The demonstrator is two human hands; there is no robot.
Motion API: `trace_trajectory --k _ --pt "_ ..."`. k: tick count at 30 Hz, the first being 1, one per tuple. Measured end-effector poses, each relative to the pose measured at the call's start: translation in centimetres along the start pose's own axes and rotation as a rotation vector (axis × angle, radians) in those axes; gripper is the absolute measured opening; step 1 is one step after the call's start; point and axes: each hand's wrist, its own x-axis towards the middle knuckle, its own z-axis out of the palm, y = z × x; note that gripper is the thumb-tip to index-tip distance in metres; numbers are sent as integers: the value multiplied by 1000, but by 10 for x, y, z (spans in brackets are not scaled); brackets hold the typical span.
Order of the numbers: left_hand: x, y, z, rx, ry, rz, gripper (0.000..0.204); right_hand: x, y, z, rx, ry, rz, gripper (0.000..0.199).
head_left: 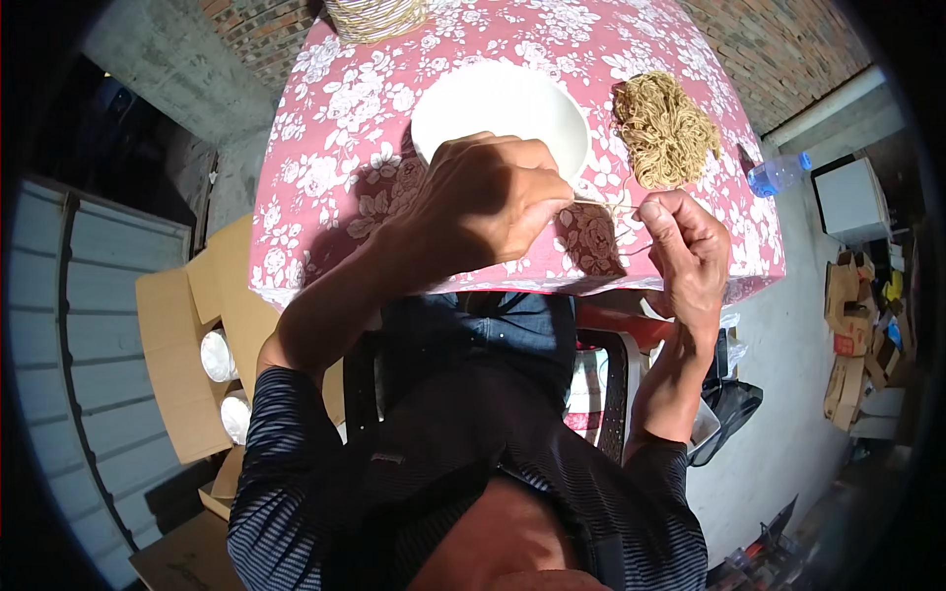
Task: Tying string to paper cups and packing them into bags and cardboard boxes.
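Note:
A thin tan cord (603, 205) stretches between my two hands above the near part of the table. My left hand (498, 202) is closed, with one end of the cord pinched at its thumb and forefinger. On the right, my right hand (687, 236) grips the cord between thumb and bent fingers. Just beyond the left hand, partly covered by it, stands a round white bowl (503, 103). A loose heap of tan cord (665, 128) lies beyond my right hand, with thin strands trailing toward the fingers.
A pink tablecloth with white flowers (335, 177) covers the table. At its far left edge stands a coiled cord basket (374, 18). A clear plastic bottle (778, 175) is by the right edge. Open cardboard boxes (177, 364) stand on the floor at left, and more cartons (849, 335) at right.

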Motion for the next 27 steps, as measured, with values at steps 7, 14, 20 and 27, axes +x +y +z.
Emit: trace_trajectory --k 7,14,20,27 --pt "16 5 15 -13 254 176 29 -1 -5 10 167 -127 -11 19" --pt "21 18 10 -50 90 87 9 -5 -4 8 176 -84 -21 19" --pt "5 5 12 11 245 69 9 -6 4 -14 438 72 -29 23" --pt "-12 -9 3 148 204 91 7 -7 13 -22 507 40 -23 28"
